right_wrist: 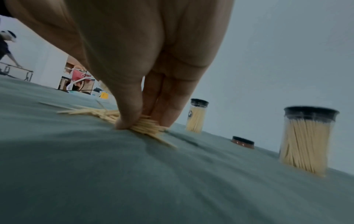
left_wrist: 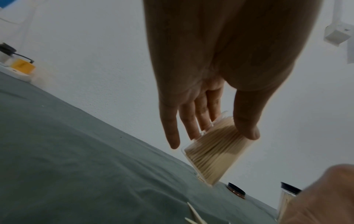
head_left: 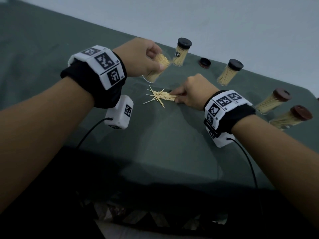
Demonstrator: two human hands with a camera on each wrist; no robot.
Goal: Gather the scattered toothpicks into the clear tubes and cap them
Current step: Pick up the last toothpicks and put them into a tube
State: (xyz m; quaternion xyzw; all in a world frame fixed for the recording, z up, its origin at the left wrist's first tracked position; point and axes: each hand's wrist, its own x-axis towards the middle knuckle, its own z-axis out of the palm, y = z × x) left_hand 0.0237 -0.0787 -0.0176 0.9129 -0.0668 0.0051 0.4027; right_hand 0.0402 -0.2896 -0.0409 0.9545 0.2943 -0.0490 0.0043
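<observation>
My left hand holds an uncapped clear tube packed with toothpicks, tilted above the grey-green cloth; in the left wrist view the thumb and fingers grip the tube near its open end. A small heap of loose toothpicks lies at the middle of the cloth. My right hand pinches one end of that heap against the cloth; in the right wrist view the thumb and fingertips squeeze the toothpick bundle. A loose dark cap lies behind the heap.
Capped full tubes stand along the table's far edge: one with a black cap, another, and two brown-capped ones at the right. A pale wall rises behind the table. Cables trail from both wrist units toward me.
</observation>
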